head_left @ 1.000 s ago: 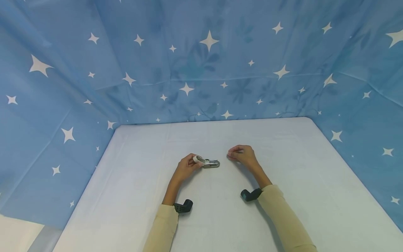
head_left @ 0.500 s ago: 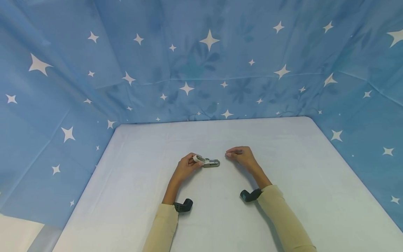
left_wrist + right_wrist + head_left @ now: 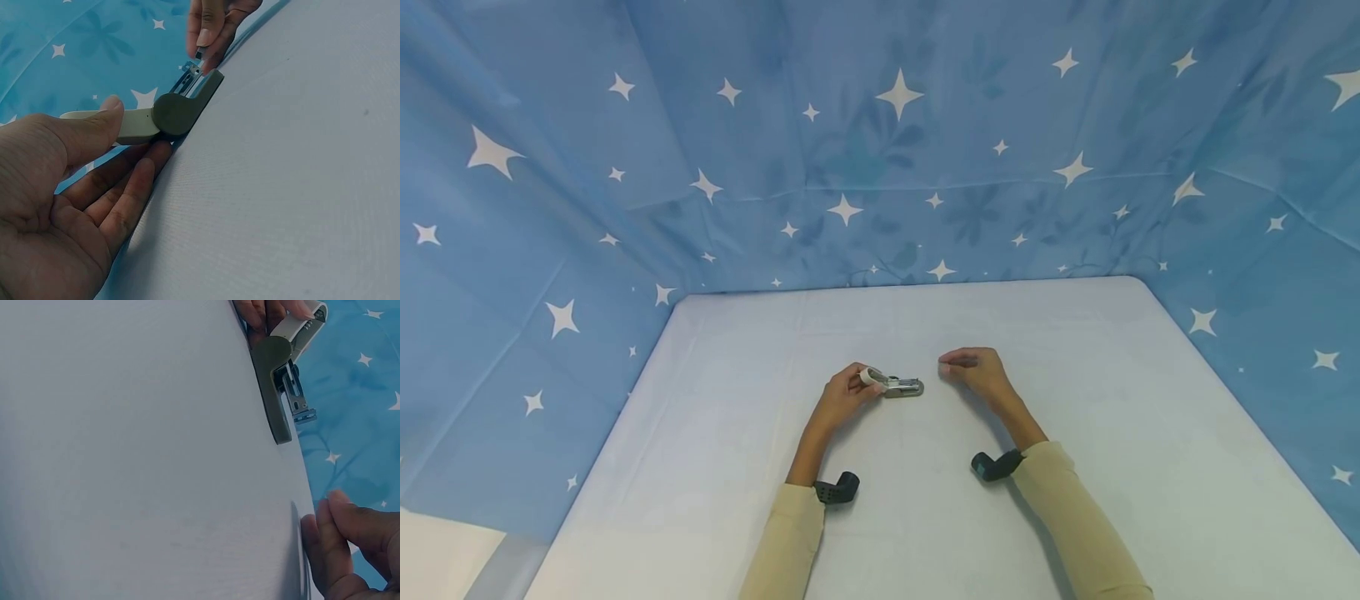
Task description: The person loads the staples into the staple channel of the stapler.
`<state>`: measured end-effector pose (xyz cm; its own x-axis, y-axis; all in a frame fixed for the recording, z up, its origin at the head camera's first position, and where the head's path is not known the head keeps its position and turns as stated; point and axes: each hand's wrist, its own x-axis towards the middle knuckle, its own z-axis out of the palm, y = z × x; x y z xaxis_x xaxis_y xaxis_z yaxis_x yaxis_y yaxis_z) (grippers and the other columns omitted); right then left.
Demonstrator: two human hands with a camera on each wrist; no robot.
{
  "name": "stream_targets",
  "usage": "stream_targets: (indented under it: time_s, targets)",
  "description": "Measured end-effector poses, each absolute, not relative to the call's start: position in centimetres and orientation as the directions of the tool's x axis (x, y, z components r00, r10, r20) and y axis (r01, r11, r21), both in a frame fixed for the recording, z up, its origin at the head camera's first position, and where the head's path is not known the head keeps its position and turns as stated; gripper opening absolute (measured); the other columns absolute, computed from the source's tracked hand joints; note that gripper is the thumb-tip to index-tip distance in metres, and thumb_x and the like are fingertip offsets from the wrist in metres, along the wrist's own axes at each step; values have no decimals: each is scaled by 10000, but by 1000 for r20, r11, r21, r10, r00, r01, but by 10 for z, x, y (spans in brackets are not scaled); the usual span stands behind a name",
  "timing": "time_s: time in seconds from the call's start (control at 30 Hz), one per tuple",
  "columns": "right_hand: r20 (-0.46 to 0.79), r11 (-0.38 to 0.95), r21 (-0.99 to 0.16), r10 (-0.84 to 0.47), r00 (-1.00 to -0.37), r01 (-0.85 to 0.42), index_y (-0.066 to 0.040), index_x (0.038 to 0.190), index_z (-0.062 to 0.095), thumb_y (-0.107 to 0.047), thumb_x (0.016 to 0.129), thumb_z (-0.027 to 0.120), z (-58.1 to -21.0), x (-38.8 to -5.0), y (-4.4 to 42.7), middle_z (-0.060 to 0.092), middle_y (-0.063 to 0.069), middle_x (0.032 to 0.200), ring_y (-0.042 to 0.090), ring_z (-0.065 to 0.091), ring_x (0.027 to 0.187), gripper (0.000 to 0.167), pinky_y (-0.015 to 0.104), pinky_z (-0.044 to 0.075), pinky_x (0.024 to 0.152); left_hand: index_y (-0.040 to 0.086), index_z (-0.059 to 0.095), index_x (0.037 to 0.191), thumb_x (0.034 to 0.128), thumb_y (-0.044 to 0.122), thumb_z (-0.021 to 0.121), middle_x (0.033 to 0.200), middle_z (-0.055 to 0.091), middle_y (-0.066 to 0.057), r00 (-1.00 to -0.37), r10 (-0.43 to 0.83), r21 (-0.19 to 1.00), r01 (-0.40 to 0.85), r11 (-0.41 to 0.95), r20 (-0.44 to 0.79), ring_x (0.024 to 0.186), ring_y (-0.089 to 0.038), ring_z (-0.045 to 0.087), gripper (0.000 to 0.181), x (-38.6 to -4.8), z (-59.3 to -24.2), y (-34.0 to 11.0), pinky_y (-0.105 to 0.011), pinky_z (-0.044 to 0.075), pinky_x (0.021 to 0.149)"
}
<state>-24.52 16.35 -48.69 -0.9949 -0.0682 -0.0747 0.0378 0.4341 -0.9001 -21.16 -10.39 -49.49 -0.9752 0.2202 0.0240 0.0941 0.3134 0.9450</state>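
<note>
On the table lies a small stapler (image 3: 904,388), its pale top arm swung back and its metal magazine bared. My left hand (image 3: 842,397) grips that raised arm, thumb on one side and fingers behind. To the right of the stapler, a short gap away, my right hand (image 3: 981,371) pinches between thumb and fingertips a tiny dark grey strip of staples (image 3: 200,52), seen in the left wrist view. In the right wrist view the fingers hide this strip, while the stapler's dark green base (image 3: 273,406) and magazine (image 3: 294,394) show clearly.
A white cloth covers the table (image 3: 880,517), with rounded far corners. Blue curtains (image 3: 850,150) with white stars hang behind it and at both sides. Each wrist carries a black camera, left camera (image 3: 838,489) and right camera (image 3: 996,466).
My right hand has shifted slightly left, closer to the stapler, and its fingers have adjusted a little. The left hand and the stapler stay where they were.
</note>
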Motion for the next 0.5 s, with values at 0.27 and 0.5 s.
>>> stream_targets:
  time_s: [0.27, 0.5]
  targets:
    - [-58, 461, -887, -67, -996, 21, -47, 1022, 735, -93, 874, 708, -483, -245, 161, 722, 131, 1103, 270, 651, 1068, 158, 335, 520, 886, 10, 619, 1155, 898, 113, 703, 1158, 699, -181, -975, 222, 952, 80, 297, 13, 1104, -294, 677, 289, -212, -495, -104, -336, 565, 886]
    - [-34, 419, -908, -89, -995, -7, -28, 1041, 719, -63, 873, 714, -482, -241, 159, 713, 150, 1095, 268, 670, 1021, 172, 250, 515, 802, 9, 619, 1148, 900, 119, 704, 1160, 699, -181, -975, 220, 952, 75, 298, 8, 1103, -291, 678, 285, -213, -495, -103, -327, 564, 888]
